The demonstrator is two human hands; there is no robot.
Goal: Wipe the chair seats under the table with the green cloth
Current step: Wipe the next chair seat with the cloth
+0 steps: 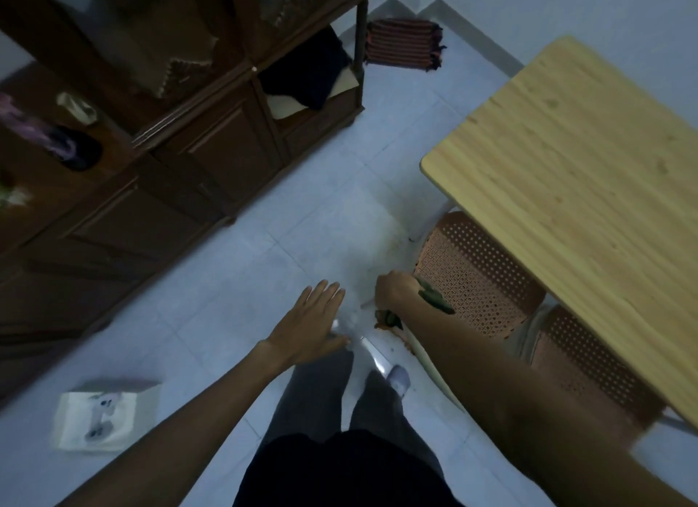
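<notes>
Two reddish perforated plastic chairs stand tucked under the light wooden table point(574, 159): the farther chair point(476, 272) and the nearer chair point(593, 363). My right hand point(394, 289) is closed at the left edge of the farther chair's seat, gripping the dark green cloth point(434, 298), which pokes out on both sides of my wrist. My left hand point(313, 317) hovers over the floor tiles to the left, fingers spread, holding nothing.
A dark wooden cabinet point(170, 147) lines the left side. A striped folded mat point(402, 45) lies on the floor by the far wall. A white box point(98, 416) sits on the tiles at lower left. My legs and a socked foot point(398, 378) are below.
</notes>
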